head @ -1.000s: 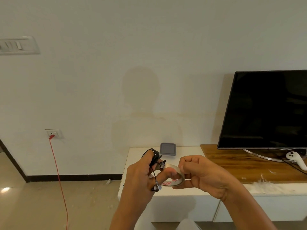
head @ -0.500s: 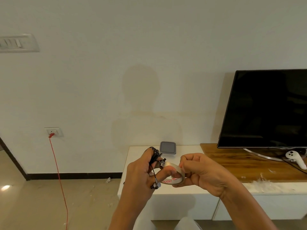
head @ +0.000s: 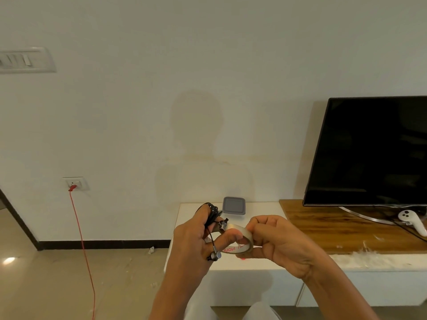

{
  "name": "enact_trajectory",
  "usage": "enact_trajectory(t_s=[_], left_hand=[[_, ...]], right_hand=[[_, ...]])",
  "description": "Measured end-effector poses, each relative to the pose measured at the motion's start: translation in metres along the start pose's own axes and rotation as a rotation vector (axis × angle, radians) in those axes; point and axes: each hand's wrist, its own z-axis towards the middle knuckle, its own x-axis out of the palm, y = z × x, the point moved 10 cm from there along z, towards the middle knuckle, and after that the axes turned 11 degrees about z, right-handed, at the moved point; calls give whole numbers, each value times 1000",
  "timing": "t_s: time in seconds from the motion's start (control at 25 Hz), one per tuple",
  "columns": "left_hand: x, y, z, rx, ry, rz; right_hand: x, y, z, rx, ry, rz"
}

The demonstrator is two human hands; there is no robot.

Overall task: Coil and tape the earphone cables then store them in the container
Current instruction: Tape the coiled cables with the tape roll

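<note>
A black earphone cable (head: 213, 212) is coiled around the fingers of my left hand (head: 193, 244), with one metal earbud (head: 215, 256) dangling below and another (head: 222, 224) by the thumb. My left thumb passes through a roll of clear tape (head: 239, 237) with red print. My right hand (head: 280, 244) pinches the roll's right edge with curled fingers. A grey lidded container (head: 234, 205) sits at the back of the white cabinet top (head: 261, 210), behind both hands.
A black TV (head: 369, 151) stands on a wooden board (head: 335, 227) to the right, with a white controller (head: 413, 221) by its stand. A red cord (head: 82, 245) hangs from a wall socket (head: 76, 184) at left. Tiled floor lies to the left.
My hands have stayed together on the tape roll, shifting only slightly. The right fingers have moved a little along the roll's edge.
</note>
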Motion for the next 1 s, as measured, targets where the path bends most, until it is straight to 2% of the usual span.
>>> enact_trajectory(t_s=[0.12,0.16,0.24,0.32,0.52,0.84,0.92,1.0], left_hand=[[7,13,6,-67,61,16],[7,10,6,-40,52,50],[-4,-7,5,84,-64,109],[-13,-4,4,79,-129,167],[-7,0,6,46,-78,127],[-14,-4,7,101,-131,192],[-12,-4,7,70,-106,104],[-15,-12,5,133,-137,120]], right_hand=[[2,2,-1,-4,5,-18],[3,3,-1,-7,1,-29],[4,3,-2,0,2,-34],[4,4,-2,9,10,-35],[5,2,-2,22,12,-26],[7,1,0,17,16,41],[7,2,-1,19,17,53],[7,2,-1,15,17,56]])
